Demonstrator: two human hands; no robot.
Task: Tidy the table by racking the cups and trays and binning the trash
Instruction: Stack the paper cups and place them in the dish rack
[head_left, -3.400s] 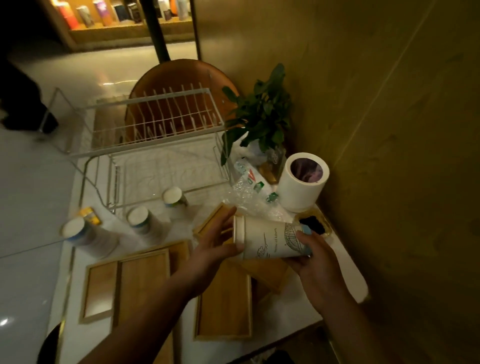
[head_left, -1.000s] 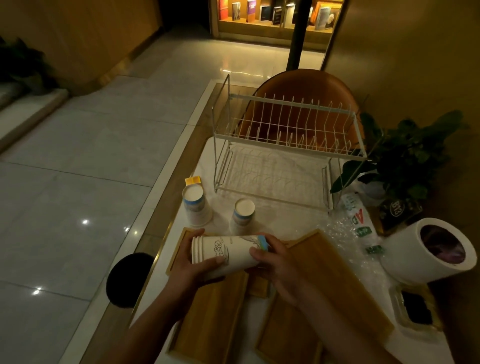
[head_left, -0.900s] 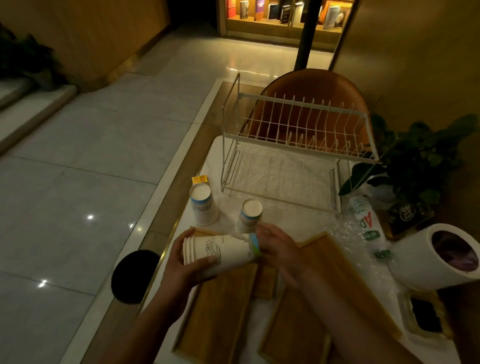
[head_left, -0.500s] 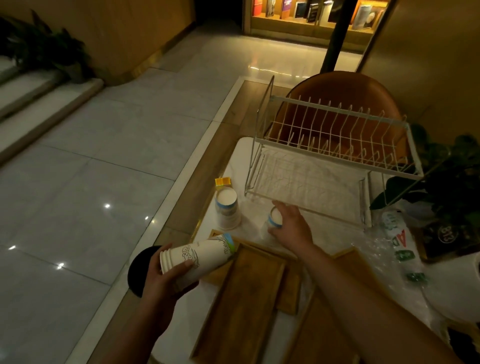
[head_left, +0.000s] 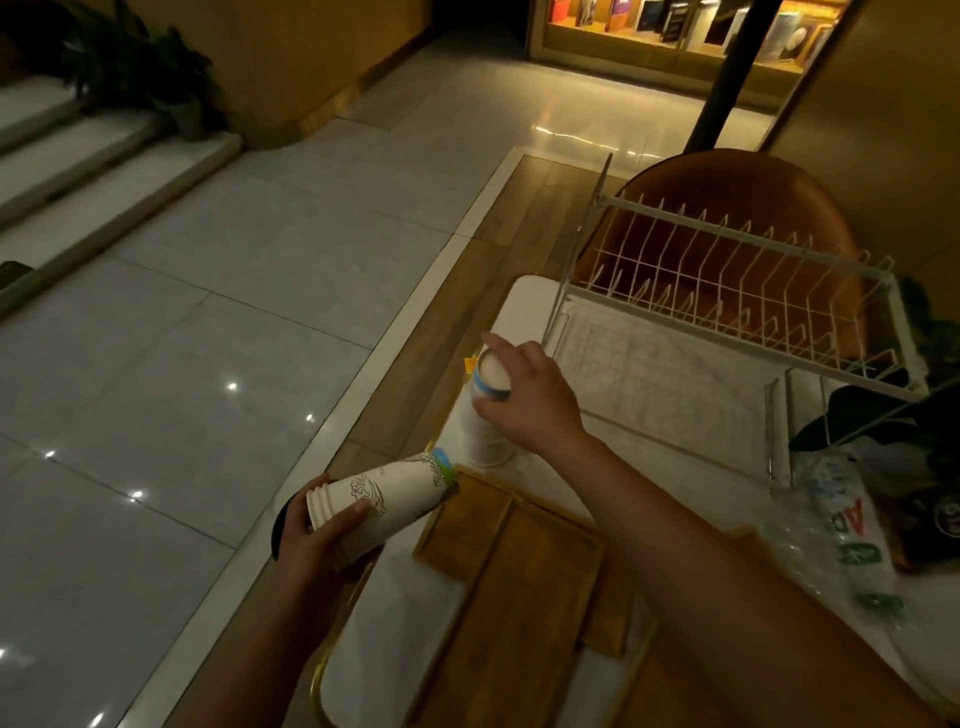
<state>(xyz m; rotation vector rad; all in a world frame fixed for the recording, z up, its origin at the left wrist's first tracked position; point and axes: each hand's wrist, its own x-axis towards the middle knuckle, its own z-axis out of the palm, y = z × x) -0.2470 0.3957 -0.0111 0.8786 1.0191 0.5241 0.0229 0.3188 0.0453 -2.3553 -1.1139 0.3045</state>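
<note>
Racking hasn't begun: the dish rack (head_left: 737, 338) beyond the right fingers (head_left: 511, 353) holds nothing, and wooden trays (head_left: 524, 582) behind them and wrappers (head_left: 841, 525) to their right lie on the worktop (head_left: 384, 654). The left hand (head_left: 311, 543) curls its fingers round a sideways cup stack (head_left: 384, 499); the right hand (head_left: 535, 405) reaches out, fingers gripping an upturned cup (head_left: 491, 376).

2 cup stacks (head_left: 384, 499) (head_left: 487, 415), 1 rack (head_left: 727, 291)

The right hand (head_left: 530, 400) hides one side of the cup (head_left: 491, 376) it grips. The wooden trays (head_left: 519, 597) run off the bottom edge; the plant (head_left: 852, 410) is cut off at right.
</note>
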